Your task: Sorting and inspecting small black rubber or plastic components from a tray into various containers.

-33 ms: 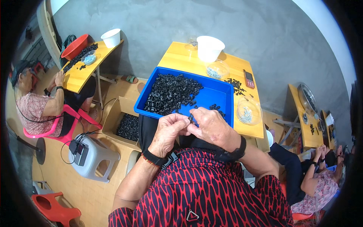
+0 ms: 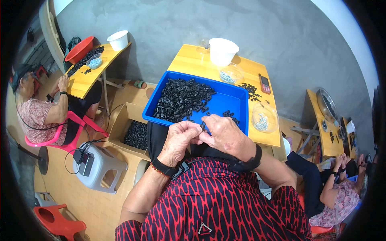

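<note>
My left hand (image 2: 181,139) and my right hand (image 2: 228,135) meet at the near edge of a blue tray (image 2: 230,96). Pinched between their fingertips is a small black plastic part (image 2: 203,126), mostly covered by the fingers. Both hands are closed on it. A large heap of black plastic parts (image 2: 181,98) fills the tray's left side, and a smaller group (image 2: 230,115) lies by its right wall, beyond my right hand.
The wooden table (image 2: 189,58) also bears a white bucket (image 2: 223,52), clear bowls of screws (image 2: 261,121), scattered black parts (image 2: 251,92) and a phone (image 2: 265,85). A cardboard box (image 2: 117,134) and a grey stool (image 2: 100,170) stand left. Other people (image 2: 42,114) work at tables on both sides.
</note>
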Motion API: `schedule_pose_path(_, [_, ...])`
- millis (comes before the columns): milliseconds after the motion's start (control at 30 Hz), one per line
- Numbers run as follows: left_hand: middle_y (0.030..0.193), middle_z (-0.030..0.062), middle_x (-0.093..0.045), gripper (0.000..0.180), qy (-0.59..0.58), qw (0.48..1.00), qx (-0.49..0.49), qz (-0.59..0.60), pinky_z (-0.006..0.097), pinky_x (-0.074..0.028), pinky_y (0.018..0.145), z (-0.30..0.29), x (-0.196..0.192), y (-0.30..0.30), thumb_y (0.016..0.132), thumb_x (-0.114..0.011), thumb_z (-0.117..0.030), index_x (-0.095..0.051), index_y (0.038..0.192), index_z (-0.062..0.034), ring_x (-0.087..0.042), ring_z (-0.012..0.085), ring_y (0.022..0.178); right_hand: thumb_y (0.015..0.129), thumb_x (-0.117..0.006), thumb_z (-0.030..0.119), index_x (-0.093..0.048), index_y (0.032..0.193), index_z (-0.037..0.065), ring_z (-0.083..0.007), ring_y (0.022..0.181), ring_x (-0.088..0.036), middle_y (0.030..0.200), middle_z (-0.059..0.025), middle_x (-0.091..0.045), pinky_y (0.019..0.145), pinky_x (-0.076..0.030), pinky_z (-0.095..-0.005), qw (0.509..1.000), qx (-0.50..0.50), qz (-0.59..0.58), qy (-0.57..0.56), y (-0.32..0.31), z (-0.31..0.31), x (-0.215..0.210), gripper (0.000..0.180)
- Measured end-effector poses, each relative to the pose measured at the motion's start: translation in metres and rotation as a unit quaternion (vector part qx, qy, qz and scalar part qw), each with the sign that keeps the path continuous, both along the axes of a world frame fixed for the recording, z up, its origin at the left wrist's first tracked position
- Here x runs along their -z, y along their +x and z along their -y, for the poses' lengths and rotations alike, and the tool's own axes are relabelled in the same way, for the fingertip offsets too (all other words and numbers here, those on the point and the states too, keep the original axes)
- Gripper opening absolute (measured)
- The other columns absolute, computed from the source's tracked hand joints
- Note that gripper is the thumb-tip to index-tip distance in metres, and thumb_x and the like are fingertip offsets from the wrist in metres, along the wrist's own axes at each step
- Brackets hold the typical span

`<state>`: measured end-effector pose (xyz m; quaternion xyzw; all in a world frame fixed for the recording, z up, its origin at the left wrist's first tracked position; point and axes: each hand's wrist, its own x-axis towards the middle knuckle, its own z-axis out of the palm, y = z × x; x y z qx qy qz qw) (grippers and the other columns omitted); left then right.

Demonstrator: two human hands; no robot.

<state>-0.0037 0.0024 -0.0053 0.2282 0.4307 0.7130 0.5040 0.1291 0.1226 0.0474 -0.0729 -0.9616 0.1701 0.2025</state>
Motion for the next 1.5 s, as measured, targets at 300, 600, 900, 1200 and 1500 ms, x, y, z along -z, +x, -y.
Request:
schedule_pose_path(300, [0.081, 0.0082, -0.071, 0.007, 0.027, 0.994, -0.030, -0.100, 0.030, -0.059, 0.069, 0.001, 0.005, 0.002, 0.091, -0.067, -0.007, -0.064, 0.090, -0.0009, -0.069, 0.0153, 0.071, 0.082, -0.071, 0.017, -0.055, 0.087, -0.001, -0.0388, 0.074, -0.065, 0.079, -0.0194, -0.059, 0.063, -0.054, -0.0449, 0.999, -0.021, -0.007, 0.039, 0.003, 0.000, 0.007, 0.025])
schedule_pose_path(600, [0.080, 0.0103, -0.071, 0.009, 0.039, 0.994, -0.003, -0.101, 0.028, -0.057, 0.066, 0.002, -0.005, 0.006, 0.092, -0.067, -0.007, -0.063, 0.085, -0.0014, -0.068, 0.0150, 0.069, 0.086, -0.067, 0.016, -0.056, 0.105, -0.008, -0.0441, 0.081, -0.062, 0.088, -0.0251, -0.060, 0.069, -0.053, -0.0476, 0.996, -0.073, -0.018, -0.052, 0.010, -0.007, -0.004, 0.033])
schedule_pose_path(900, [0.080, 0.0097, -0.070, 0.012, 0.048, 0.994, -0.005, -0.093, 0.028, -0.058, 0.067, 0.002, -0.008, 0.008, 0.092, -0.067, -0.008, -0.062, 0.084, -0.0023, -0.068, 0.0159, 0.070, 0.087, -0.067, 0.011, -0.060, 0.112, -0.007, -0.0392, 0.082, -0.065, 0.089, -0.0216, -0.064, 0.067, -0.054, -0.0438, 0.997, -0.059, 0.046, 0.028, 0.011, 0.000, -0.018, 0.032])
schedule_pose_path(1200, [0.079, 0.0075, -0.068, 0.007, 0.057, 0.996, -0.021, -0.067, 0.025, -0.054, 0.067, 0.003, -0.005, 0.008, 0.091, -0.065, -0.001, -0.062, 0.084, -0.0005, -0.064, 0.0116, 0.070, 0.083, -0.067, 0.006, -0.060, 0.098, -0.006, -0.0386, 0.069, -0.064, 0.076, -0.0191, -0.060, 0.059, -0.052, -0.0428, 0.996, -0.083, 0.005, 0.039, 0.005, 0.003, -0.007, 0.020])
schedule_pose_path(1500, [0.080, 0.0085, -0.069, 0.006, 0.067, 0.995, -0.014, -0.069, 0.029, -0.056, 0.070, 0.001, -0.002, 0.005, 0.091, -0.066, -0.004, -0.063, 0.088, -0.0008, -0.066, 0.0141, 0.072, 0.087, -0.065, 0.014, -0.054, 0.089, -0.002, -0.0434, 0.075, -0.063, 0.078, -0.0211, -0.061, 0.063, -0.051, -0.0474, 0.989, -0.105, 0.005, -0.106, 0.000, -0.014, 0.001, 0.019])
